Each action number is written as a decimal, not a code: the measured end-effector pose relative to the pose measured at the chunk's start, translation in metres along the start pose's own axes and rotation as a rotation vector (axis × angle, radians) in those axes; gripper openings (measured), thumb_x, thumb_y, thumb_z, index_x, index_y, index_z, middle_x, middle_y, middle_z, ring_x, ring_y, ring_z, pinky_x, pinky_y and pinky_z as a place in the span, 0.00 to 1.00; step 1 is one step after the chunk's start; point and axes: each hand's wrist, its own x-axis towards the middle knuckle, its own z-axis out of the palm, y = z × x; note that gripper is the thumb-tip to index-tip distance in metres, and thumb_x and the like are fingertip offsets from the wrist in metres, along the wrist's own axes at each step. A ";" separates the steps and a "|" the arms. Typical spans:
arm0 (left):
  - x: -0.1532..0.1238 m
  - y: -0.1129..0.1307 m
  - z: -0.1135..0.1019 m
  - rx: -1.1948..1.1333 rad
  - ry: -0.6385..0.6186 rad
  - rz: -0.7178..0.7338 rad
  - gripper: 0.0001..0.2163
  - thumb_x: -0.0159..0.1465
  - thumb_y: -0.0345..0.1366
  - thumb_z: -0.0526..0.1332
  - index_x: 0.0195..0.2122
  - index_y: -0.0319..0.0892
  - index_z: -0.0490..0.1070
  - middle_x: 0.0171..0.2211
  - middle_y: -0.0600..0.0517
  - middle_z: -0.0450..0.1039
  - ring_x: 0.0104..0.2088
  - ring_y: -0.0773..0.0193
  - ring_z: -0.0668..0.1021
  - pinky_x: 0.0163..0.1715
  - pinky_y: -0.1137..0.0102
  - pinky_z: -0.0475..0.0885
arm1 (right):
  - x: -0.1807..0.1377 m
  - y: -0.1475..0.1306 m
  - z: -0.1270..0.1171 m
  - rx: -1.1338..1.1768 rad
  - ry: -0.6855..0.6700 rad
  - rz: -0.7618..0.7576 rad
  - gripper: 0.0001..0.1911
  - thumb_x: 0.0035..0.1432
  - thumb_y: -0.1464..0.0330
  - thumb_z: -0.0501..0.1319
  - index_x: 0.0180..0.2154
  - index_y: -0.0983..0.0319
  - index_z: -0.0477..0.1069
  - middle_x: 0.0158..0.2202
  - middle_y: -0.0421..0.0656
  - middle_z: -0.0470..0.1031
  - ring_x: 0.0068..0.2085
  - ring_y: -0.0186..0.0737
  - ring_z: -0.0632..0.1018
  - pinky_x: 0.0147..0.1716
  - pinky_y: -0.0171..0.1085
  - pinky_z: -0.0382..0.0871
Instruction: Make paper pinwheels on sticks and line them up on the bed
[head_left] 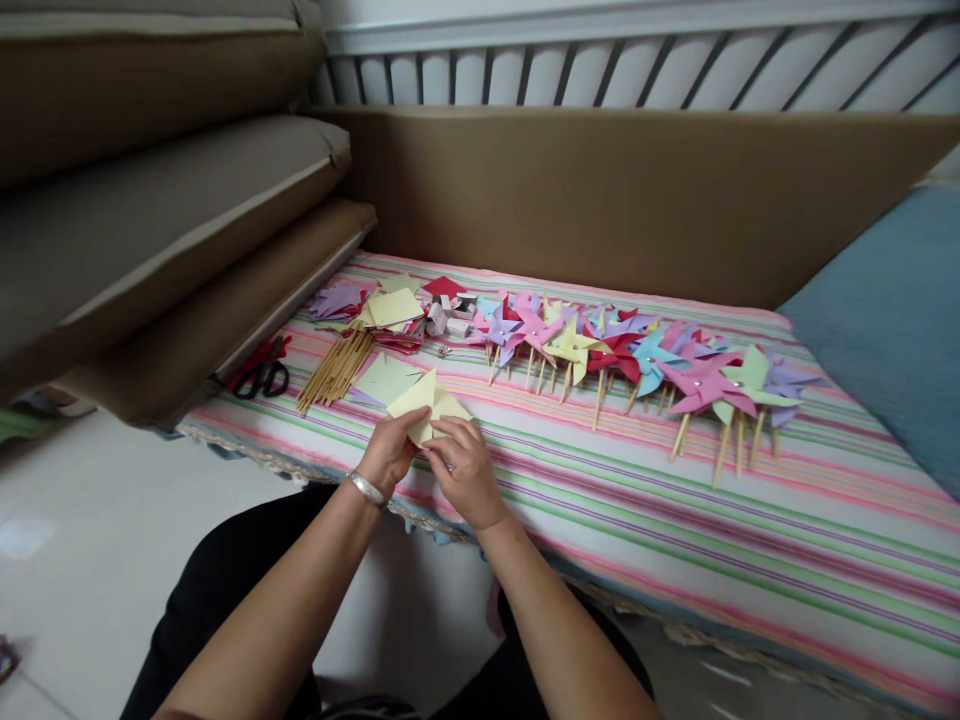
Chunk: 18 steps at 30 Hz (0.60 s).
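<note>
A pale yellow paper pinwheel, partly folded, is held between my two hands above the striped cloth. My left hand, with a silver bangle at the wrist, grips its left side between thumb and fingers. On its lower right, my right hand pinches the paper, fingers bent over it. My fingers hide the lower part of the paper. Just behind it lies a pale green paper square. To the left is a bundle of wooden sticks, with black-handled scissors beyond it.
Finished pinwheels on sticks lie in rows at the right. Stacked coloured paper squares and small white boxes stand at the back. Large brown cushions rise at the left, and a brown backboard runs behind.
</note>
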 end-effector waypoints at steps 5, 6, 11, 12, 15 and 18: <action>-0.003 -0.003 0.001 0.010 -0.022 0.043 0.10 0.44 0.25 0.68 0.29 0.35 0.73 0.26 0.52 0.76 0.25 0.68 0.76 0.24 0.75 0.68 | 0.003 0.002 0.000 0.113 0.061 0.178 0.03 0.54 0.71 0.60 0.30 0.58 0.73 0.33 0.43 0.72 0.40 0.42 0.72 0.43 0.43 0.67; -0.004 -0.004 0.001 0.016 -0.026 0.049 0.11 0.44 0.26 0.68 0.30 0.35 0.73 0.26 0.52 0.76 0.26 0.68 0.76 0.25 0.75 0.68 | 0.004 0.003 0.000 0.139 0.070 0.221 0.03 0.53 0.71 0.60 0.29 0.59 0.72 0.32 0.42 0.72 0.38 0.41 0.72 0.42 0.42 0.67; -0.006 -0.009 0.003 0.062 -0.067 0.040 0.11 0.43 0.28 0.69 0.30 0.36 0.73 0.28 0.52 0.76 0.27 0.67 0.76 0.27 0.73 0.69 | 0.005 0.012 0.001 0.286 0.097 0.457 0.04 0.51 0.67 0.61 0.27 0.59 0.71 0.29 0.41 0.70 0.33 0.38 0.72 0.36 0.37 0.67; -0.007 -0.010 0.003 0.071 -0.073 0.036 0.11 0.43 0.29 0.69 0.29 0.35 0.73 0.27 0.52 0.76 0.26 0.67 0.76 0.26 0.73 0.68 | 0.005 0.014 0.002 0.307 0.106 0.494 0.04 0.51 0.66 0.61 0.27 0.59 0.71 0.28 0.40 0.71 0.32 0.38 0.72 0.35 0.36 0.67; -0.007 -0.014 0.004 0.081 -0.078 0.031 0.11 0.43 0.30 0.69 0.29 0.35 0.73 0.25 0.52 0.75 0.24 0.69 0.74 0.23 0.75 0.67 | 0.005 0.020 0.004 0.337 0.131 0.557 0.07 0.50 0.63 0.61 0.27 0.60 0.71 0.27 0.40 0.71 0.30 0.38 0.72 0.33 0.36 0.67; -0.008 -0.016 0.005 0.078 -0.080 0.031 0.11 0.43 0.30 0.70 0.28 0.35 0.73 0.25 0.52 0.75 0.24 0.69 0.74 0.23 0.75 0.66 | 0.005 0.024 0.005 0.346 0.153 0.591 0.08 0.48 0.62 0.61 0.28 0.61 0.71 0.26 0.40 0.72 0.30 0.38 0.72 0.33 0.36 0.66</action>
